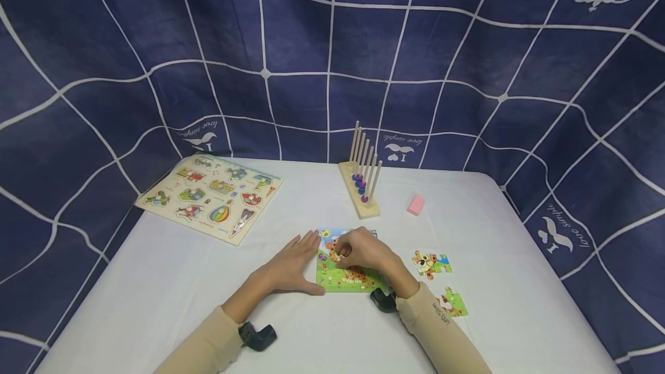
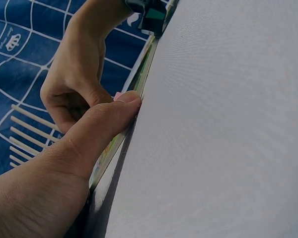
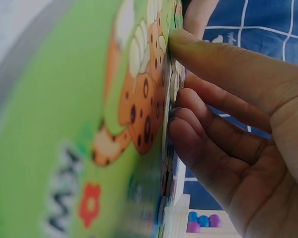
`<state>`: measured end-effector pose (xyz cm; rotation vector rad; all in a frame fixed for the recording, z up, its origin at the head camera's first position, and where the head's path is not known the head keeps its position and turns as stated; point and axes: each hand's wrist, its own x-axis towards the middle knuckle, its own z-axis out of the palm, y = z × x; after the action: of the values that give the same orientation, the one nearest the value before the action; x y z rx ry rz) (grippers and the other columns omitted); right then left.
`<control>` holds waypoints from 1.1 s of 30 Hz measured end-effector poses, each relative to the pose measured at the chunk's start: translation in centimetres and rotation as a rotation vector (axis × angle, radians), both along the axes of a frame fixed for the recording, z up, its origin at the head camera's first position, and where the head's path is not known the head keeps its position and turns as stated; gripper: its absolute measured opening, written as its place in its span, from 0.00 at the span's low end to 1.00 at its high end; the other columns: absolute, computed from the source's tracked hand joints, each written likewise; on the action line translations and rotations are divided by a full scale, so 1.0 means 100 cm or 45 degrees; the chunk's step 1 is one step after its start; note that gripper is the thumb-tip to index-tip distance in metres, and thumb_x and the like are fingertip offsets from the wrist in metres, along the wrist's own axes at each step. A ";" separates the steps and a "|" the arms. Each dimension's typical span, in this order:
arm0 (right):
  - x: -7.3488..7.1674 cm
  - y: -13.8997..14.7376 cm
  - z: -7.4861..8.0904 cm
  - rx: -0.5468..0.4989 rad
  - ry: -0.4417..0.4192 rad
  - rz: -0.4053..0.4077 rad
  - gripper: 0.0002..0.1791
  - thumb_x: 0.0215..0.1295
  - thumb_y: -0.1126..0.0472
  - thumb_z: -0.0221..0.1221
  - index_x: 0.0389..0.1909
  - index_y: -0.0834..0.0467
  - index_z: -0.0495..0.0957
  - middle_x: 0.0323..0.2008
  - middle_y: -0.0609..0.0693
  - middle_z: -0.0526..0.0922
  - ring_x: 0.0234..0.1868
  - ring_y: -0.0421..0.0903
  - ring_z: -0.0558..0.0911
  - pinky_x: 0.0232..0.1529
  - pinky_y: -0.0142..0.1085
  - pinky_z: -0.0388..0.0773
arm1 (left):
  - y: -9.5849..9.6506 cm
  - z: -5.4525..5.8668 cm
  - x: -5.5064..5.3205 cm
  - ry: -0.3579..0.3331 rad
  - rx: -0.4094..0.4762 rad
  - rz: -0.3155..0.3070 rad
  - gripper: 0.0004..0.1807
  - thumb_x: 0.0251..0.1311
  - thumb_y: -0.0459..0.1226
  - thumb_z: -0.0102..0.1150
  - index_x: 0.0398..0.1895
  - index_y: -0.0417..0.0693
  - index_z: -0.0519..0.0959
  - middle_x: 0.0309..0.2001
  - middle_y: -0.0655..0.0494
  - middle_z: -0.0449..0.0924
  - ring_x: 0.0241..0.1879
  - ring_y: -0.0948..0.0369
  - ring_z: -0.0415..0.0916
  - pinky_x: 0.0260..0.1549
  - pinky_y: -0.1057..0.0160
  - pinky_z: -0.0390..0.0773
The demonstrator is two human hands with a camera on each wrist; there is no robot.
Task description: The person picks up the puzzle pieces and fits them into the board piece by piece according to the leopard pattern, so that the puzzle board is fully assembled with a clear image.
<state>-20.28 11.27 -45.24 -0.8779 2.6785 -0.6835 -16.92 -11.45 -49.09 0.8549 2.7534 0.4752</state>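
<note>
A jigsaw puzzle board [image 1: 335,283] with a green meadow and a spotted cartoon animal lies on the white table. My left hand [image 1: 291,264] rests along its left edge, fingers stretched, thumb at the near left corner; in the left wrist view that thumb [image 2: 114,111] touches the edge. Over the board's middle, my right hand [image 1: 366,250] has curled fingers and pinches a puzzle piece [image 3: 175,85] at the surface, mostly hidden by the fingers. Two loose clusters of pieces lie right of the board: one with the animal's face [image 1: 428,263], one mostly green [image 1: 454,302] partly behind the right forearm.
At the back left lies a wooden peg puzzle [image 1: 210,195] with vehicle pictures. A wooden rack with upright rods [image 1: 368,210] and purple and blue beads stands behind the board. A pink block [image 1: 415,205] sits to its right. A blue curtain [image 1: 291,103] surrounds the table.
</note>
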 end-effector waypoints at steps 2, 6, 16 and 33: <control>0.000 0.000 0.000 0.002 -0.006 -0.001 0.11 0.48 0.56 0.74 0.32 0.54 0.86 0.26 0.41 0.84 0.27 0.33 0.76 0.30 0.25 0.76 | 0.000 0.000 0.000 -0.004 -0.003 0.000 0.70 0.40 0.75 0.59 0.77 0.40 0.47 0.79 0.48 0.42 0.79 0.55 0.38 0.78 0.51 0.42; -0.001 0.001 0.000 0.005 -0.007 -0.001 0.11 0.48 0.56 0.74 0.32 0.54 0.86 0.26 0.40 0.83 0.27 0.32 0.76 0.29 0.24 0.76 | 0.000 0.001 -0.001 -0.005 -0.014 -0.003 0.70 0.40 0.75 0.59 0.77 0.40 0.47 0.79 0.48 0.41 0.79 0.55 0.38 0.78 0.51 0.42; 0.001 -0.002 -0.002 -0.010 -0.043 -0.066 0.11 0.48 0.57 0.74 0.32 0.55 0.86 0.25 0.41 0.82 0.27 0.34 0.76 0.29 0.25 0.76 | 0.000 0.002 -0.001 -0.003 -0.007 -0.006 0.70 0.40 0.75 0.59 0.77 0.39 0.47 0.79 0.47 0.41 0.79 0.54 0.38 0.78 0.51 0.42; 0.000 0.003 0.001 -0.060 -0.065 0.000 0.18 0.48 0.55 0.74 0.39 0.57 0.84 0.29 0.42 0.82 0.28 0.33 0.76 0.31 0.25 0.77 | 0.000 0.000 -0.001 -0.017 -0.006 -0.002 0.71 0.39 0.76 0.58 0.77 0.40 0.46 0.79 0.48 0.40 0.79 0.55 0.37 0.78 0.52 0.42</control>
<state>-20.28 11.53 -45.12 -0.8601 2.6276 -0.7619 -17.00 -11.46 -49.12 0.8496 2.7408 0.4717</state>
